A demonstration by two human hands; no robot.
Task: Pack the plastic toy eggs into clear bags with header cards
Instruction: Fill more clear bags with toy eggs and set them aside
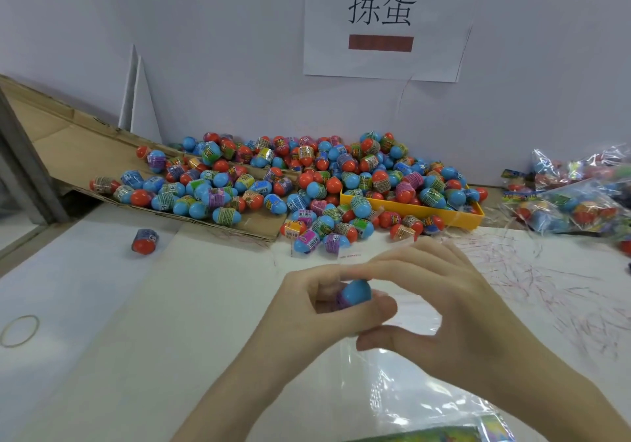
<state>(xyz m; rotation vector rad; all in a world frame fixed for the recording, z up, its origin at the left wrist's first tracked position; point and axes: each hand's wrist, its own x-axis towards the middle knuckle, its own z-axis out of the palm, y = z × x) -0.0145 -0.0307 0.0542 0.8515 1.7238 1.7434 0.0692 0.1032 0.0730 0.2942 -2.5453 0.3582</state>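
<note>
At lower centre of the frame, a light, smooth, rigid toy egg (355, 294) is pinched by the left hand (317, 308) at the mouth of the limp, slippery clear bag (403, 383), whose rim is pinched by the right hand (444, 308); the egg is probably best gripped around its banded middle.

Two hands are in view: the left hand (317, 308) and the right hand (440, 308). Between them there is one toy egg (355, 293), blue at its top. One clear bag (409, 390) lies under them. The heap of eggs (307, 185) at 12 o'clock is too many to count. One egg (145, 241) lies alone at 10 o'clock. There is one yellow tray (444, 214), one rubber band (20, 330) at 9 o'clock, one paper sign (386, 21), and several filled bags (573, 199) at 2 o'clock.
</note>
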